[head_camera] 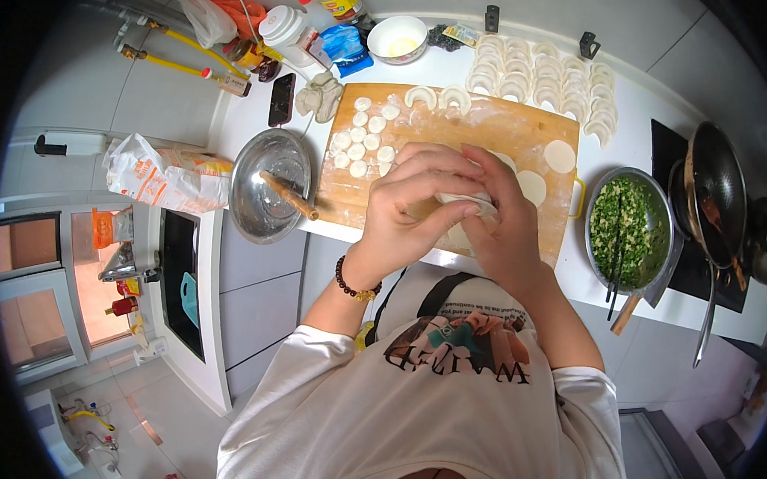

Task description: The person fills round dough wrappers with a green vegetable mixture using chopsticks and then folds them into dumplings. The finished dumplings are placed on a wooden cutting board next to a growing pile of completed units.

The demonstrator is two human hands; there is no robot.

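Observation:
My left hand (411, 202) and my right hand (503, 212) meet above a floured wooden board (353, 203). Between them they pinch a folded dumpling (467, 199), mostly hidden by the fingers. Flat round wrappers (560, 156) lie on the board to the right, some partly behind my hands. Several small dough pieces (357, 134) sit at its left. Two curved, finished-looking dumplings (454, 100) rest along the far edge. A beaded bracelet (356, 283) circles my left wrist.
Rows of dumplings (545, 73) stand at the back right. A steel bowl of chopped green filling (628, 224) holds chopsticks, beside a wooden-handled knife (625, 314) and a frying pan (716, 190). At left are a metal bowl (266, 215) with a rolling pin (289, 195), a phone (282, 100) and a white bowl (397, 40).

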